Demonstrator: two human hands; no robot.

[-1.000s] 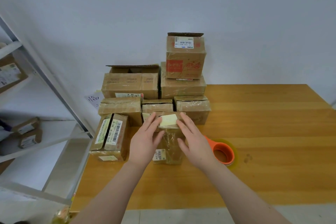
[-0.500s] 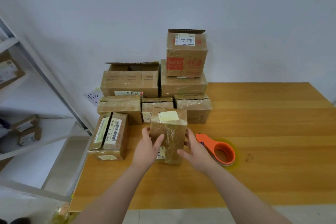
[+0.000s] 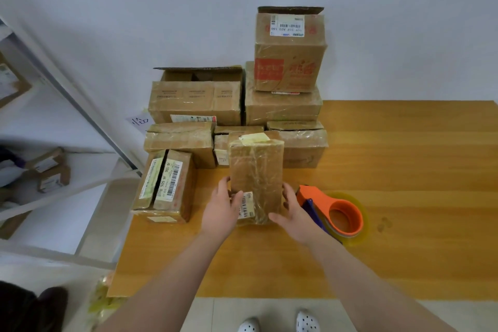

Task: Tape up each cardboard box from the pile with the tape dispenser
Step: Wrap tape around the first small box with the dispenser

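A small brown cardboard box point(image 3: 257, 170), wrapped in clear tape with a pale label on top, stands upright on the wooden table point(image 3: 404, 170). My left hand point(image 3: 222, 209) grips its lower left side and my right hand point(image 3: 292, 210) grips its lower right side. An orange tape dispenser point(image 3: 341, 213) with a clear tape roll lies on the table just right of my right hand. Behind the held box rises the pile of cardboard boxes point(image 3: 285, 105) against the wall.
A box with barcode labels point(image 3: 168, 186) lies left of my left hand near the table's left edge. An open-topped box point(image 3: 196, 100) sits at the back left. A white metal shelf point(image 3: 54, 170) with small parcels stands beyond the table's left edge. The table's right half is bare wood.
Both hands slid from the top of the small box down to its lower sides, and the box has been tipped up and drawn nearer to me.
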